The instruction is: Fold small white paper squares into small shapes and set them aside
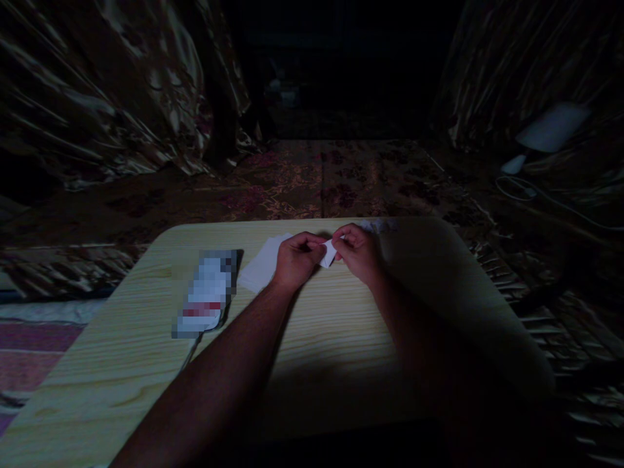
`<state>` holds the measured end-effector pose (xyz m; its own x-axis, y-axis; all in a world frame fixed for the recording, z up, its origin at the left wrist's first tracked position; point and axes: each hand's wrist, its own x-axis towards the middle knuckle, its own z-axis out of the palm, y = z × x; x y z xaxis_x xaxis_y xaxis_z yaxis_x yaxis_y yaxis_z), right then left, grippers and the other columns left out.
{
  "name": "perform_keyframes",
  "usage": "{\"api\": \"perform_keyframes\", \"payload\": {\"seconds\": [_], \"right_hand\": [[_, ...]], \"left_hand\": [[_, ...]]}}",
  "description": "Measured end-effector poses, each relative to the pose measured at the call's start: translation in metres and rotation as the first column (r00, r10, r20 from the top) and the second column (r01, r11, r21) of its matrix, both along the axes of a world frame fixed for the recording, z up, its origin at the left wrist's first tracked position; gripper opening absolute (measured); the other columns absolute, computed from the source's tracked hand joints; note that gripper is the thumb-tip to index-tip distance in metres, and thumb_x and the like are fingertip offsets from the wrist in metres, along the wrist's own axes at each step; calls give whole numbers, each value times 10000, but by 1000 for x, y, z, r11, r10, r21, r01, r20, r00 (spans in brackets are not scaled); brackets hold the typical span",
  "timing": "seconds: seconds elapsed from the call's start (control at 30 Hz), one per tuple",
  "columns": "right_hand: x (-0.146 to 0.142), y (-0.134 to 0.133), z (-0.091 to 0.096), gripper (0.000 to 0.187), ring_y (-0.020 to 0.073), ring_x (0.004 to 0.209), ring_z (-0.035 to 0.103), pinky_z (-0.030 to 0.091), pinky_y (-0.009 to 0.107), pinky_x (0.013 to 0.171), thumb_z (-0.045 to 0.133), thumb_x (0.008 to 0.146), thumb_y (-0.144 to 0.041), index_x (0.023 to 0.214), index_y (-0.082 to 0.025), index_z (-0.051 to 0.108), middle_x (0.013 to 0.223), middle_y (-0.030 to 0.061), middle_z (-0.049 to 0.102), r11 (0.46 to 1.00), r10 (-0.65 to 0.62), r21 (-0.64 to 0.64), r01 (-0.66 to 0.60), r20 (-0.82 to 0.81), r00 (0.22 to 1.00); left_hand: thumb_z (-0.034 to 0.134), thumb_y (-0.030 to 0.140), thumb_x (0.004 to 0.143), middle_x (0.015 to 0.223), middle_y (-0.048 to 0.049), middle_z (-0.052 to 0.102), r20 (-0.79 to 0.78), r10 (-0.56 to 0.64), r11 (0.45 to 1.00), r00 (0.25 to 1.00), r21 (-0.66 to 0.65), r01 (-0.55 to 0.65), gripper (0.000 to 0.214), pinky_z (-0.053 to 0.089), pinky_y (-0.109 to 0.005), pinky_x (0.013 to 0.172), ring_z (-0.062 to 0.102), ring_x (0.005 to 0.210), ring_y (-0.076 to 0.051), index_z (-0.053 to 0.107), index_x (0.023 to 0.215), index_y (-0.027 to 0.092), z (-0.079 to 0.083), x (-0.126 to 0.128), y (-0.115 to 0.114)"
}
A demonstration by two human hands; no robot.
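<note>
Between my two hands is a small folded piece of white paper [328, 254], its lower corner pointing toward me. My left hand [296, 259] pinches it from the left, thumb and fingers closed on its edge. From the other side my right hand [357, 250] grips its right part with thumb and fingertips. Fingers cover much of the paper's upper edge. A stack of white paper sheets [260, 265] lies on the table just left of my left hand. Behind my right hand are some small whitish pieces [377, 225], too dim to make out.
The light wooden table [322, 351] has rounded corners. On its left lies a blurred-out phone-like object [205, 292] with a cable [191, 351]. A white lamp [553, 130] with a cord stands at the right on patterned fabric [292, 182]. Curtains [146, 78] hang behind; the room is dark.
</note>
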<state>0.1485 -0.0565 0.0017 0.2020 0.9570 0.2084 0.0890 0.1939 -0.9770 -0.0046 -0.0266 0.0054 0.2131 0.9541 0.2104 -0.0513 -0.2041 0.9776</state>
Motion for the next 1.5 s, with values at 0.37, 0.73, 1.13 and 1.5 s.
{"api": "perform_keyframes", "payload": {"seconds": [0.37, 0.73, 1.13, 1.5], "right_hand": [[2, 3, -6, 165, 107, 486, 529, 362, 219, 457, 622, 790, -371, 843, -232, 550, 592, -53, 573, 1000, 5, -26, -4, 32, 999], [1, 2, -5, 136, 111, 471, 517, 340, 218, 437, 618, 784, -337, 824, -220, 562, 561, -51, 560, 999, -17, -50, 19, 41, 999], [2, 3, -6, 239, 99, 467, 521, 386, 214, 445, 660, 747, -332, 925, -223, 543, 600, -67, 587, 1000, -4, -19, 3, -66, 998], [7, 1, 2, 320, 84, 448, 455, 324, 221, 440, 733, 704, -464, 684, -189, 571, 527, -26, 587, 992, 50, -111, -59, -83, 995]], "left_hand": [[811, 261, 672, 676, -15, 700, -6, -8, 1000, 1000, -4, 8, 163, 447, -214, 548, 575, 552, -95, 762, 792, 161, 0, 0, 0], [810, 265, 671, 703, -24, 723, -12, -19, 1000, 1000, -5, 19, 179, 462, -218, 543, 601, 560, -108, 763, 805, 157, -3, 0, 1], [823, 271, 670, 677, -20, 718, 33, -26, 998, 999, -49, 27, 187, 456, -214, 525, 590, 539, -98, 757, 795, 148, -1, 1, 1], [853, 255, 628, 681, -24, 723, 110, 10, 996, 994, -91, 0, 227, 464, -228, 545, 598, 545, -104, 750, 793, 139, 4, 2, -1]]}}
